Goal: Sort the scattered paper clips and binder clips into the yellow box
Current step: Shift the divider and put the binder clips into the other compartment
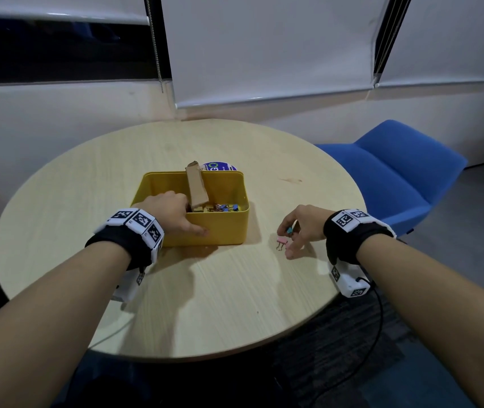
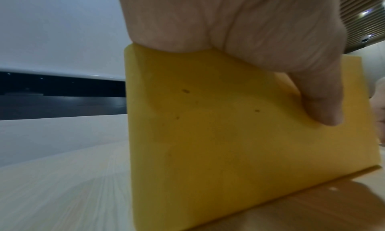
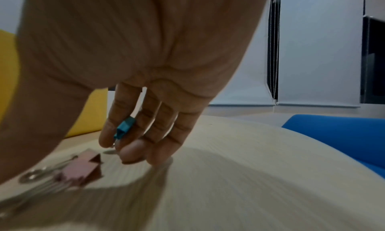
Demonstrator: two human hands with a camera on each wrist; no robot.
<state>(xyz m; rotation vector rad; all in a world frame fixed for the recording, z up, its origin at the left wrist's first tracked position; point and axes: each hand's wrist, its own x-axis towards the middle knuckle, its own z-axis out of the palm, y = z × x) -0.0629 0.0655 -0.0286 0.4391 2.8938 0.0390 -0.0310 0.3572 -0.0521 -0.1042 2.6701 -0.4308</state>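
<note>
- The yellow box [image 1: 205, 228] stands on the round wooden table [image 1: 87, 201], under the left hand [image 1: 167, 212] and well to the left of the right hand [image 1: 299, 226]
- The left hand grips the box at its near left corner: the thumb [image 2: 320, 99] presses flat on the outer front wall, and the fingers curl over the rim into the box, where they are hidden
- Inside the box, just right of the left hand's fingers, a strip of brown cardboard [image 1: 196, 184] leans from the floor up over the far rim; at its foot lies a small heap of clips [image 1: 223, 207], blue, yellow and reddish ones, too small to tell apart by kind
- The right hand hangs fingers-down over the table and pinches a small teal binder clip [image 3: 124, 129] between the fingers, their tips close to the tabletop
- A pink binder clip [image 1: 282, 242] lies on the table just left of the right hand's fingertips, wire handles pointing towards the person; whether a finger touches it cannot be told
- Beyond the box, away from both hands, a round blue-and-white label [image 1: 220, 166] shows over the far rim
- A blue chair [image 1: 397, 172] stands beyond the right hand, past the table edge
</note>
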